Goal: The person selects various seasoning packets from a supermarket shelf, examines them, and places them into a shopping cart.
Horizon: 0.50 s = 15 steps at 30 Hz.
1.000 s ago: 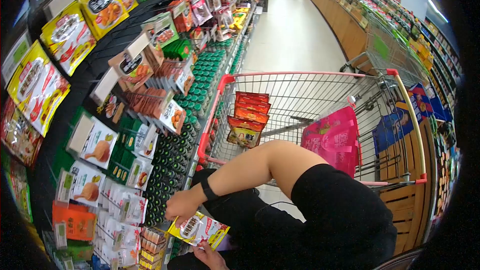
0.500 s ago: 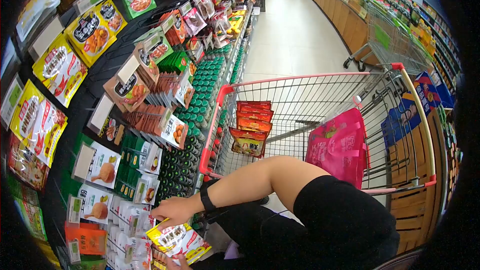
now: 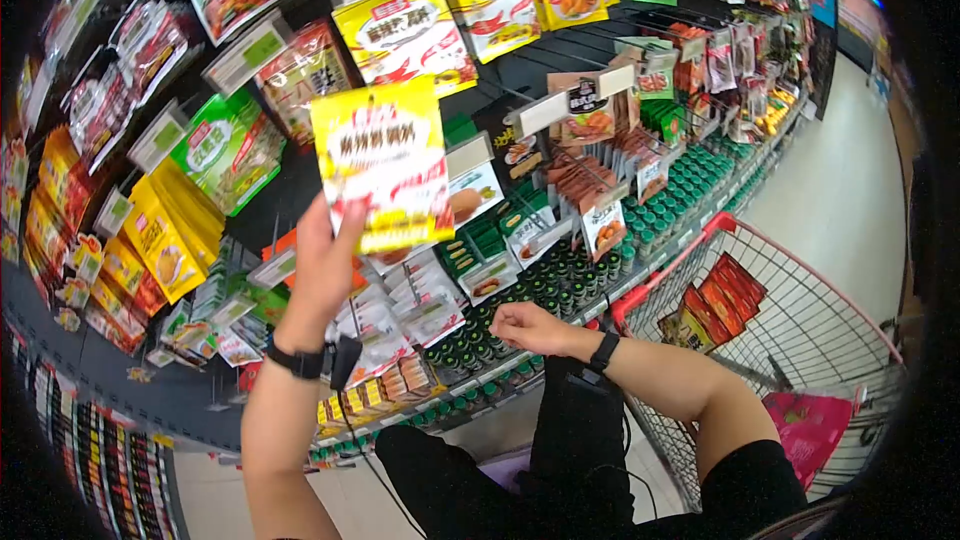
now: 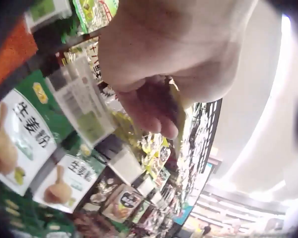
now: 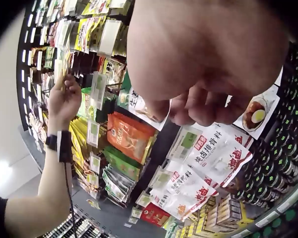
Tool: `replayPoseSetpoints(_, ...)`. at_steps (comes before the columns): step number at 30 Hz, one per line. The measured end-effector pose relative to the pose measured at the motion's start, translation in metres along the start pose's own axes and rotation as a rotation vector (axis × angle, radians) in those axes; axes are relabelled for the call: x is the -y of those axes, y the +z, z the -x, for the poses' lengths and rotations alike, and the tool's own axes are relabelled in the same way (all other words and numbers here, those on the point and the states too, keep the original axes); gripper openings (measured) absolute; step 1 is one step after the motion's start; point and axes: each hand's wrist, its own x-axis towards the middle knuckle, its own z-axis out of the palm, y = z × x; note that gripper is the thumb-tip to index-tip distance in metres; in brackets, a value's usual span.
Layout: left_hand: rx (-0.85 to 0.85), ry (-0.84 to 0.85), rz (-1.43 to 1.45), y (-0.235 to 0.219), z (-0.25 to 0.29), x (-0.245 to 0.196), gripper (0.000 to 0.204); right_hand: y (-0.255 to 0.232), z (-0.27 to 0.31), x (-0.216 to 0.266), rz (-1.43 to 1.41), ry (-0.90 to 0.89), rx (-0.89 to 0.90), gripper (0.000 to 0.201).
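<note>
My left hand (image 3: 328, 250) holds up a yellow and white seasoning packet (image 3: 385, 165), gripping its lower left corner with the thumb across the front. The packet stands upright before the hanging racks, its printed face toward me. In the left wrist view the curled fingers (image 4: 156, 121) hide most of it. Lower and to the right, my right hand (image 3: 535, 328) hangs loosely curled with nothing in it, over the rows of dark-lidded jars (image 3: 470, 352). White seasoning pouches (image 5: 208, 153) hang just below that hand in the right wrist view.
A shopping cart with a red-cornered rim (image 3: 722, 222) stands at the right, carrying red packets (image 3: 725, 300) and a pink bag (image 3: 810, 435). Similar yellow packets (image 3: 405, 35) hang behind the held one. Green-lidded jars (image 3: 690, 180) line the shelf edge.
The head view has swung left toward the racks. The packet has risen from low by the lap, where both hands held it; the right hand has let go and the left alone holds it.
</note>
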Motion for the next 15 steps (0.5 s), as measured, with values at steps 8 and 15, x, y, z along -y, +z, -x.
replayPoseSetpoints(8,0.026,-0.018,-0.011,0.017,-0.085,-0.034,0.029,0.0,-0.005,-0.017,0.158,-0.067,0.053,0.017)
replayPoseSetpoints(15,0.006,0.029,0.056,0.036,-0.106,-0.044,0.029,0.008,-0.003,-0.011,0.31,-0.059,0.073,0.019)
